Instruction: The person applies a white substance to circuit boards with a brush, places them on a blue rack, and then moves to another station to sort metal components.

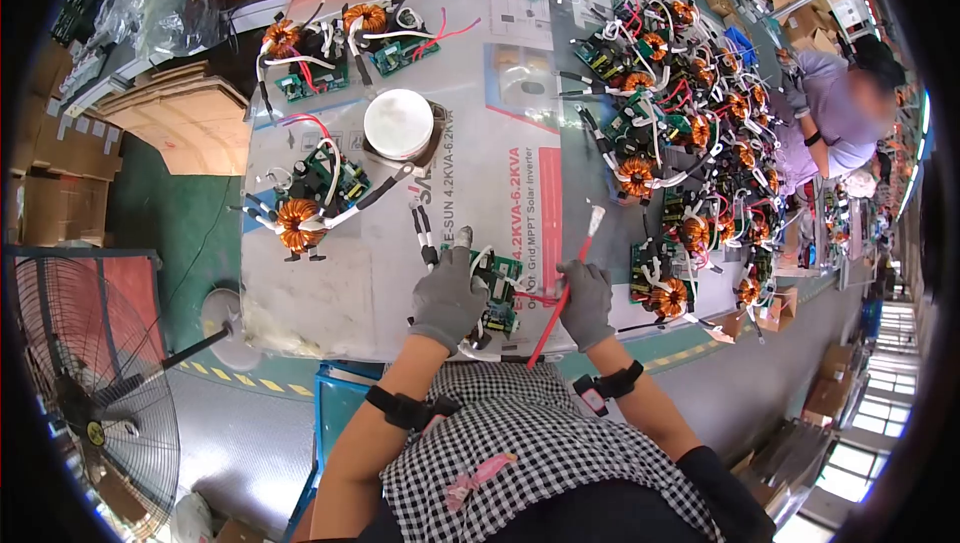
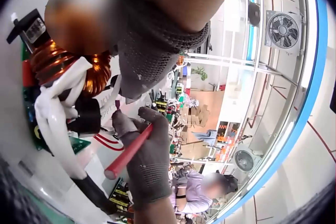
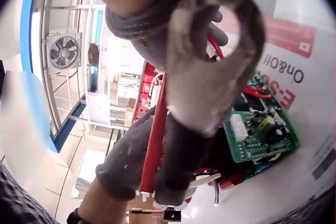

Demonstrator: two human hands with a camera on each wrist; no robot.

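Note:
My gloved right hand (image 1: 586,305) grips a red-handled brush (image 1: 550,328) near its middle, with the pale bristle end pointing away from me. Thin red wires (image 1: 533,297) run from the green circuit board (image 1: 497,293) towards that hand's fingertips. Over the left part of this board lies my gloved left hand (image 1: 450,298), gripping it and hiding much of it. In the left wrist view a copper-wound coil (image 2: 55,64) and thick white-sleeved leads (image 2: 60,124) show close to the left hand. A blurred ring terminal (image 3: 215,71) fills the middle of the right wrist view.
A white round tub (image 1: 398,125) stands ahead on the printed table cover (image 1: 340,303). Another board with a coil (image 1: 298,225) lies to the left; many more boards (image 1: 700,131) crowd the right. A second person (image 1: 835,108) stands at the far right, a floor fan (image 1: 95,393) at the left.

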